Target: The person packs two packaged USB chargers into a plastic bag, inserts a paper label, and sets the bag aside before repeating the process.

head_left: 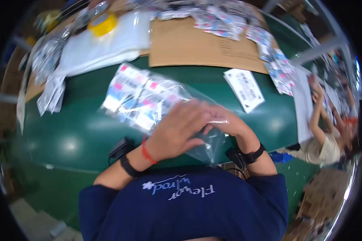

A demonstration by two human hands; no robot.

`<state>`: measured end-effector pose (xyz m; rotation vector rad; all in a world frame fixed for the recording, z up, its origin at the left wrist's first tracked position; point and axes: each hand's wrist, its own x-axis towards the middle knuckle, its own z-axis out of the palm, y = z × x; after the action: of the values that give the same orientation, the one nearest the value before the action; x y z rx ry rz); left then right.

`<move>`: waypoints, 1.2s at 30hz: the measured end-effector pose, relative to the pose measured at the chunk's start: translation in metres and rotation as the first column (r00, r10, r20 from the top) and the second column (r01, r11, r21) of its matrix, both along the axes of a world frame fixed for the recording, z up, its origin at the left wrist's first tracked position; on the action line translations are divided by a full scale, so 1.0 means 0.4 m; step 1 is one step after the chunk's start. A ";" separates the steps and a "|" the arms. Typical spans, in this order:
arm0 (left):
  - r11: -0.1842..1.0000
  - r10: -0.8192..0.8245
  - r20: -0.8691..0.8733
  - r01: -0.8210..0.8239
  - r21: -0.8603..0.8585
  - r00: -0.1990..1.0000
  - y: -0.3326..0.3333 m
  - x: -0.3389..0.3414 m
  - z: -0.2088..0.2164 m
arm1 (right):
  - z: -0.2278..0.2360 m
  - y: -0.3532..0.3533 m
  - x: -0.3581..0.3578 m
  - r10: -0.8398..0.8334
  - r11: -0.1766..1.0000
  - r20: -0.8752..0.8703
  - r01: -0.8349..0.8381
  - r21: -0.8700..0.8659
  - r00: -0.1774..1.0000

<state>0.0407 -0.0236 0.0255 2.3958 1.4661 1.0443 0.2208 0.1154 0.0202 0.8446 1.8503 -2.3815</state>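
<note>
A clear plastic bag point(211, 146) lies slantwise on the green table, with several small printed packets point(142, 96) in white, pink and blue inside its far left part. My left hand point(177, 130) is over the bag's near part, its fingers stretched out and its thumb apart, a little blurred by motion. Beside it, my right hand point(223, 120) has curled fingers on the loose end of the bag, and a fold of film shines against them. The left hand partly covers the right fingertips. Right of the bag lies a small stack of white printed cards point(245, 90).
A brown cardboard sheet point(189, 44) spans the table's far side, with packet piles point(225, 20) on it. At far left are white plastic sheets point(100, 48), yellow tape point(102, 24) and more packets point(48, 60). Another person point(321, 140) sits at the right.
</note>
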 end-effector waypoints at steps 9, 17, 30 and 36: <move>0.955 0.140 -0.376 -0.224 -0.192 0.916 0.005 0.025 -0.072 | 0.032 0.391 0.335 -0.582 -0.287 -0.326 0.187 0.940 0.745; 0.960 0.140 -0.381 -0.220 -0.174 0.914 0.001 0.028 -0.076 | -0.056 0.500 0.336 -0.760 -0.117 -0.007 -0.127 0.985 0.650; 0.959 0.135 -0.318 -0.204 -0.195 0.938 0.007 0.035 -0.052 | -0.011 0.400 0.029 -0.285 -0.264 -0.196 0.120 0.957 0.938; 0.978 0.141 -0.108 -0.156 -0.142 0.984 -0.010 0.002 0.004 | 0.074 0.299 0.000 -0.289 -0.440 -0.260 0.113 0.891 0.921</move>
<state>0.0417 -0.0276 0.0270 2.2914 1.7142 0.8218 0.2207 0.2352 0.0500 1.2145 3.6016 0.4110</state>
